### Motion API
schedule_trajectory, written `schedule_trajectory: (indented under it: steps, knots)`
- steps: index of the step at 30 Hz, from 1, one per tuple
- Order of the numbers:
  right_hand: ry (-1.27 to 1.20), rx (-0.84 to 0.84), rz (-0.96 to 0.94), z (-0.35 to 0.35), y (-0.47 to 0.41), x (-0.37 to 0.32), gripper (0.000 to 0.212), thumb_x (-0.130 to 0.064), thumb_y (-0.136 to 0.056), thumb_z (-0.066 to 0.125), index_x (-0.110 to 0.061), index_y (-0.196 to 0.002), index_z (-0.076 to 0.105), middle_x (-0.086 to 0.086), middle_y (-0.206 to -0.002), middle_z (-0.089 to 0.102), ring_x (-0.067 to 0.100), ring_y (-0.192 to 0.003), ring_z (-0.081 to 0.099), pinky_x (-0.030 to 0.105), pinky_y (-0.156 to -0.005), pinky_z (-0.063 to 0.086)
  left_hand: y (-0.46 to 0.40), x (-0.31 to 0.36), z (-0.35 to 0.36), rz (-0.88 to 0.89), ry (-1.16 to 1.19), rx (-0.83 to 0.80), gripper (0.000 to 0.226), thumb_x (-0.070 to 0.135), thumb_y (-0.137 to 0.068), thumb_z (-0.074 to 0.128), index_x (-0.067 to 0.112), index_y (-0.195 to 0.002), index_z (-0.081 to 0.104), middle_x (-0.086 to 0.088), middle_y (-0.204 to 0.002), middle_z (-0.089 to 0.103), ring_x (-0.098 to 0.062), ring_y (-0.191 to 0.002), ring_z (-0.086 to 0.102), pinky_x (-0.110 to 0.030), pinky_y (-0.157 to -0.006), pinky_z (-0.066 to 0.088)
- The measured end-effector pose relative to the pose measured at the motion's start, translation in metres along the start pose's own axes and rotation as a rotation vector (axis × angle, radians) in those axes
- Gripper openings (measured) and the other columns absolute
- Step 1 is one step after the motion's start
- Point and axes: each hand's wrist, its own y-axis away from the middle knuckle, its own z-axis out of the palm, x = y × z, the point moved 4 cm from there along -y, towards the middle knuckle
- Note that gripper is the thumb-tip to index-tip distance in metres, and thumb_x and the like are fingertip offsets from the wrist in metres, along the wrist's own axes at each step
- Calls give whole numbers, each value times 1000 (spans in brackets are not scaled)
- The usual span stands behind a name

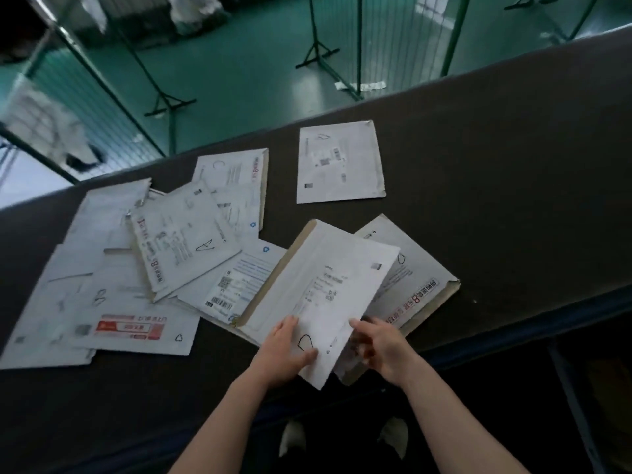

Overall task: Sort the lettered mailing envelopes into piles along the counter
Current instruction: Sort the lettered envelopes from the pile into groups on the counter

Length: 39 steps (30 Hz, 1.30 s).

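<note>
Hands hold one white envelope at the counter's near edge.

Left hand (pixel 285 354) grips the near corner of the held envelope (pixel 325 295), thumb on top just beside a hand-drawn letter; right hand (pixel 383 350) has its fingers curled around the right edge. It overlaps another envelope (pixel 415 285) lying on the dark counter (pixel 496 165). A loose heap of envelopes (pixel 136 261) spreads to the left, and a single envelope (pixel 340 162) lies apart farther back.

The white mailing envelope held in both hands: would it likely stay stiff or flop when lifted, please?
The white mailing envelope probably stays fairly stiff: it juts flat beyond the left hand and right hand. Probably light, held only at its near edge. Its smooth face may slide on the dark counter.
</note>
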Motion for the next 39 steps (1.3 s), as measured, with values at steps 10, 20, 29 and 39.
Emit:
schedule_trajectory:
  steps: [10, 20, 29, 39]
  knots:
    - [148, -97, -235, 50, 2, -14, 13, -12, -102, 62, -8, -99, 74, 5, -99, 79, 21, -94, 74, 29, -75, 60, 64, -62, -1, -349, 836, 526, 66, 22, -92, 75, 5, -149, 46, -16, -145, 56, -27, -128, 58, -37, -106, 46]
    - [406, -322, -260, 126, 11, -2, 11, -11, -93, 73, -10, -104, 77, 1, -106, 79, 25, -106, 73, 46, -103, 55, 81, -80, -28, -157, 1698, 540, 37, 1, -93, 60, 8, -129, 60, -19, -122, 70, -35, -103, 69, -43, -76, 63]
    - [1506, 179, -311, 106, -9, 9, 79, -66, -100, 36, -24, -164, 16, -3, -171, 11, 20, -156, 13, 42, -127, 13, 62, -150, -46, -349, 1579, 635, 21, -9, -93, 62, 4, -110, 64, -11, -100, 70, -23, -80, 67, -29, -59, 57]
    - [1249, 683, -518, 13, 53, 66, 54, -33, -89, 76, -18, -138, 58, -1, -145, 53, 27, -138, 45, 46, -118, 32, 8, -134, -41, -304, 1486, 500, 22, -3, -93, 66, 9, -110, 61, -2, -96, 68, -15, -80, 64, -27, -69, 50]
